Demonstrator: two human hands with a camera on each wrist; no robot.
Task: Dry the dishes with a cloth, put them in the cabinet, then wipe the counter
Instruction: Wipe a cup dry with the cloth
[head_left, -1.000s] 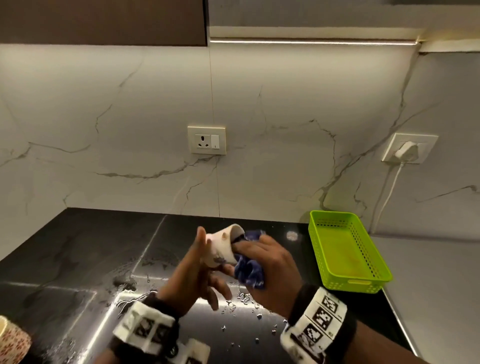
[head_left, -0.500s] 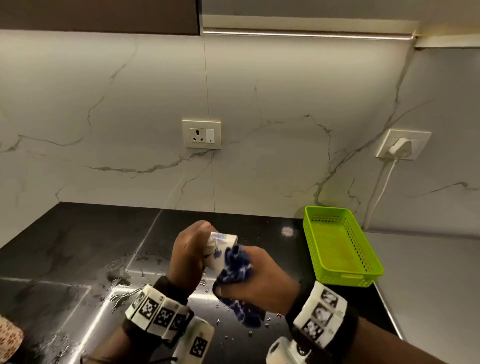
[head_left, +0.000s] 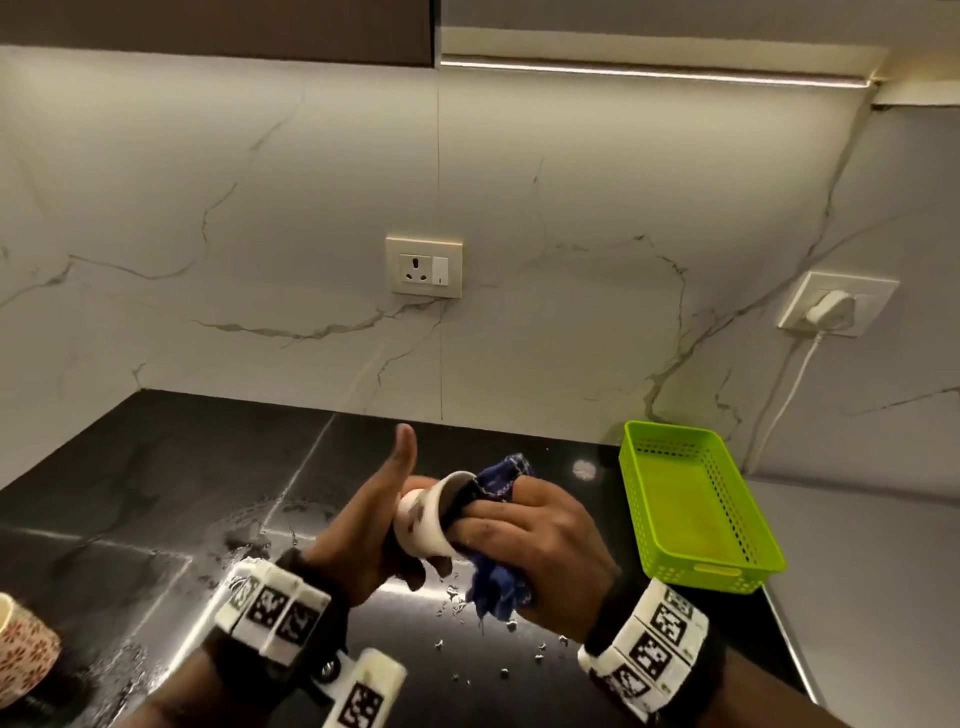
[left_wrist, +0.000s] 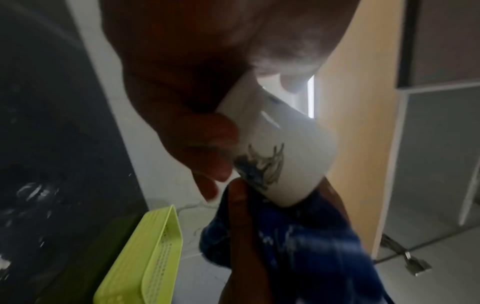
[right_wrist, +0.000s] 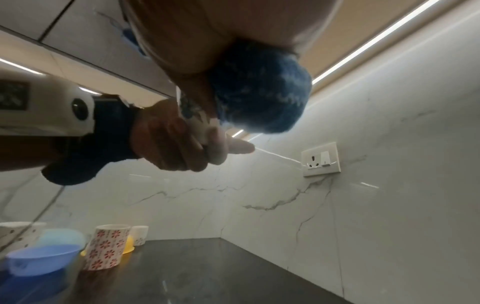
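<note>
Above the wet black counter (head_left: 156, 499), my left hand (head_left: 363, 525) holds a small white cup (head_left: 422, 522) on its side, mouth facing right. Its fingers curl under the cup's base and the thumb sticks up. In the left wrist view the cup (left_wrist: 283, 148) shows a dark blue print. My right hand (head_left: 535, 540) grips a blue patterned cloth (head_left: 497, 590) and pushes part of it into the cup's mouth. The rest of the cloth (left_wrist: 298, 246) hangs below the hand. The inside of the cup is hidden.
A lime green basket (head_left: 696, 504) sits at the counter's right end. A red-flowered cup (head_left: 23, 649) stands at the far left, with a blue bowl (right_wrist: 41, 261) and a small white cup (right_wrist: 140, 234) near it. Water drops (head_left: 467, 654) lie under my hands. A wall socket (head_left: 423, 266) is behind.
The cup has turned from under my left hand's grip to lying on its side, mouth to the right. The cloth, bunched outside it before, now goes into the mouth. My left thumb has lifted.
</note>
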